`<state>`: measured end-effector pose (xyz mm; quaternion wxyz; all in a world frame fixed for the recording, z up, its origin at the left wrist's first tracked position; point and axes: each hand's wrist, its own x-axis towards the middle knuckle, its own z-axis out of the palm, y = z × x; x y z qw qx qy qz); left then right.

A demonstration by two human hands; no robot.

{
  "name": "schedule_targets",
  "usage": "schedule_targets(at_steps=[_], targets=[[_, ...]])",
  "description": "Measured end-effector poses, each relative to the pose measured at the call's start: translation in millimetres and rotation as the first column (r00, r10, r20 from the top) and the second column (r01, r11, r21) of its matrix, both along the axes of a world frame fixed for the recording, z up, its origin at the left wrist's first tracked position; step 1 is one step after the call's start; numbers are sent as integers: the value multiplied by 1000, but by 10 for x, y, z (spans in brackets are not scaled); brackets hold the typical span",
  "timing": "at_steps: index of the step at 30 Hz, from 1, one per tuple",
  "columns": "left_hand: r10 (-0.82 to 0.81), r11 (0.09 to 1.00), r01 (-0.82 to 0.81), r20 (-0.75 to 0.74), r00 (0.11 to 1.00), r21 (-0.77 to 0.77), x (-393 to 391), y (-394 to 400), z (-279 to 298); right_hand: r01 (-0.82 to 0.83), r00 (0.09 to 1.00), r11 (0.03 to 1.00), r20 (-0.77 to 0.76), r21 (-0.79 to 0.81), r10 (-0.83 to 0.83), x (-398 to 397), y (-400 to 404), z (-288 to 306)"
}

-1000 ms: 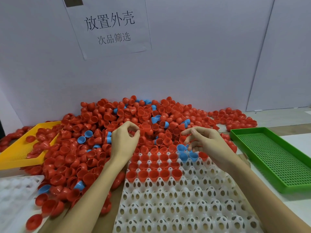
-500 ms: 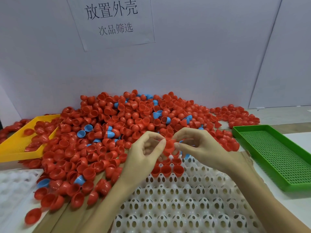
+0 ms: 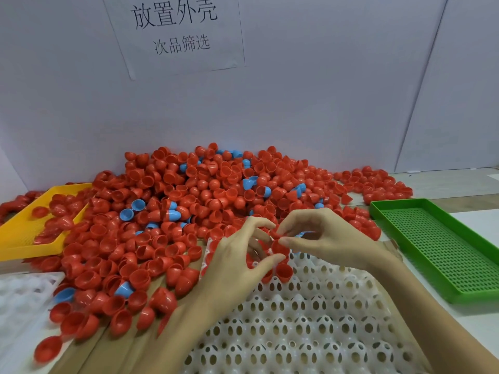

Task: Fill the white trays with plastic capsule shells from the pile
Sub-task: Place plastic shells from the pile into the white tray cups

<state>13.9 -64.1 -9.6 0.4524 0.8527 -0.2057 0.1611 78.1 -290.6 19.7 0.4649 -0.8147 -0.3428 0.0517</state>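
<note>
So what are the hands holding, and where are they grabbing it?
Both hands pinch red shells over the white tray: the left hand and right hand meet at a red shell, fingertips on its sides. Exact contact is unclear.

Factory sorting station: printed Chinese sign [image 3: 178, 28] on far partition, bulk capsule shell pile [image 3: 205, 211] on counter [image 3: 475, 220], w/ perforated sorting trays [image 3: 442, 247].

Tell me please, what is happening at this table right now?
A person is filling a white tray with plastic shells taken from a big pile of mostly red ones, with a few blue. Both hands meet over the tray's far edge: the left hand and the right hand pinch a red shell between their fingertips. Only the far rows hold shells; most pockets are unfilled. A yellow tray and a green tray sit at the sides.
</note>
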Motion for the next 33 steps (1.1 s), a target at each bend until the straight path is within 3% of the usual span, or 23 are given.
schedule_targets(at_steps=[4,10,12,17,20,25,29,33], targets=[[13,1000,-13,-26,1000,19,-5,-31,-25,23,999,992,40,-121,-19,57,-135,37],[157,956,-184,128,979,228,47,104,-59,63,994,897,112,-439,-15,117,-289,-25],[184,935,-220,148,972,280,78,141,-87,72,993,876,120,-477,-16,118,-251,-64],[200,919,-243,163,966,310,109,190,-132,71,995,923,95,-378,-37,109,-213,-71],[214,919,-256,164,963,301,116,192,-132,126,983,955,162,-270,-84,131,-196,-85],[273,948,-286,100,957,141,187,142,-101,271,937,954,261,-127,-232,167,-175,-105],[295,910,-308,90,951,278,393,46,-63,325,908,938,318,-121,-274,152,-157,-107],[199,875,-227,111,974,427,819,-11,147,341,894,934,342,-104,-289,148,-139,-109]])
